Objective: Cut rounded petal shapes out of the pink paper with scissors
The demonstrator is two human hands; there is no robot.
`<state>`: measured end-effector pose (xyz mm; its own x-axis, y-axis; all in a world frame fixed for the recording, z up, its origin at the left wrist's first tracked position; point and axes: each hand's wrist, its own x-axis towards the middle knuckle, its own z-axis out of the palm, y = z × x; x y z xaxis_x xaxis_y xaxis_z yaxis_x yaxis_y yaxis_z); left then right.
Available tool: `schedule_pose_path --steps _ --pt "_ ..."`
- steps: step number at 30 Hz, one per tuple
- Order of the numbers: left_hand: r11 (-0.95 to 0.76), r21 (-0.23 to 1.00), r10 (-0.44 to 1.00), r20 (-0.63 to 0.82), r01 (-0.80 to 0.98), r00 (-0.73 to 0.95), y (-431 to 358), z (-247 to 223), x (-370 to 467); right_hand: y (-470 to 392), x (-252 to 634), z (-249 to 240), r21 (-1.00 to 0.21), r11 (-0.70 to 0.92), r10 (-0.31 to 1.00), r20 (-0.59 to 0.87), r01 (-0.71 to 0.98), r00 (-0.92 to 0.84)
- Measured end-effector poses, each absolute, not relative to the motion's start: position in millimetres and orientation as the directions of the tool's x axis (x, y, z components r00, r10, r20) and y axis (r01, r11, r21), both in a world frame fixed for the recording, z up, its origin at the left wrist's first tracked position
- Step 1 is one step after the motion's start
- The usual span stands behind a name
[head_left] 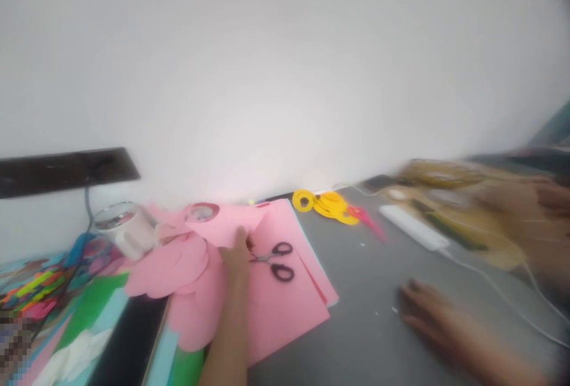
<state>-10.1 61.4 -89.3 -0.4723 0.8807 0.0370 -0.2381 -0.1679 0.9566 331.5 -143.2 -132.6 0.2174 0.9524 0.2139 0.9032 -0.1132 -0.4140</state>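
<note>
My left hand (236,251) is over a stack of pink paper (285,315), its fingers closed at the edge of a curled pink sheet (227,222). Just right of its fingertips lie scissors (271,259) with dark handles, blades pointing at the hand. Pink cut-out rounded shapes (169,267) overlap to the left of my wrist. A roll of tape (203,212) rests on the pink sheet. Above the grey tabletop (347,320), at the lower right, my right hand (427,312) is smeared by motion; no held thing shows, and its fingers are unclear.
Yellow paper rings (329,203) and a pink tool (367,222) lie near the wall. A white power strip (414,227) trails a cable. Another person's blurred arm (525,208) appears at the right. A white mug (127,228) and coloured sheets (93,297) are at the left.
</note>
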Motion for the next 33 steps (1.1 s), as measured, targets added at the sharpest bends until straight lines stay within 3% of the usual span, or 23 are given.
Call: schedule_pose_path --steps 2,5,9,15,20,22,23,24,26,28,33 --pt "-0.173 0.956 0.884 0.045 -0.237 -0.464 57 -85 -9 -117 281 -106 -0.407 0.085 0.988 0.153 0.909 -0.024" --pt "-0.18 0.959 0.884 0.058 -0.221 -0.465 51 -80 -9 -65 203 -73 -0.408 0.38 0.925 0.166 0.83 -0.341" --pt "-0.198 0.955 0.869 0.068 -0.219 -0.491 51 -77 -12 -5 138 -62 -0.37 0.415 0.907 0.096 0.831 -0.41" --pt "-0.232 0.901 0.854 0.009 -0.365 -0.52 62 -78 -20 12 124 -67 -0.414 0.332 0.932 0.006 0.848 -0.362" --pt "-0.23 0.86 0.884 -0.011 -0.455 -0.467 61 -70 -22 -6 160 -50 -0.626 0.208 0.955 -0.036 0.752 -0.294" --pt "-0.234 0.849 0.894 -0.004 -0.473 -0.448 59 -66 -21 -8 173 -46 -0.77 0.182 0.941 -0.045 0.612 -0.335" --pt "-0.238 0.845 0.897 0.003 -0.478 -0.442 58 -65 -21 -8 175 -45 -0.942 0.094 0.928 -0.034 0.321 -0.371" --pt "-0.243 0.842 0.9 0.011 -0.482 -0.436 57 -63 -20 -7 174 -46 -0.998 0.012 0.928 -0.01 0.055 -0.373" --pt "-0.247 0.84 0.905 0.021 -0.484 -0.425 56 -61 -18 -2 164 -48 -0.974 -0.094 0.923 -0.008 -0.206 -0.385" --pt "-0.242 0.841 0.905 0.016 -0.484 -0.425 54 -59 -16 5 148 -51 -0.947 -0.169 0.912 -0.044 -0.274 -0.409" --pt "-0.216 0.85 0.906 -0.008 -0.481 -0.423 50 -56 -18 22 120 -55 -0.962 -0.196 0.884 -0.089 -0.19 -0.458"
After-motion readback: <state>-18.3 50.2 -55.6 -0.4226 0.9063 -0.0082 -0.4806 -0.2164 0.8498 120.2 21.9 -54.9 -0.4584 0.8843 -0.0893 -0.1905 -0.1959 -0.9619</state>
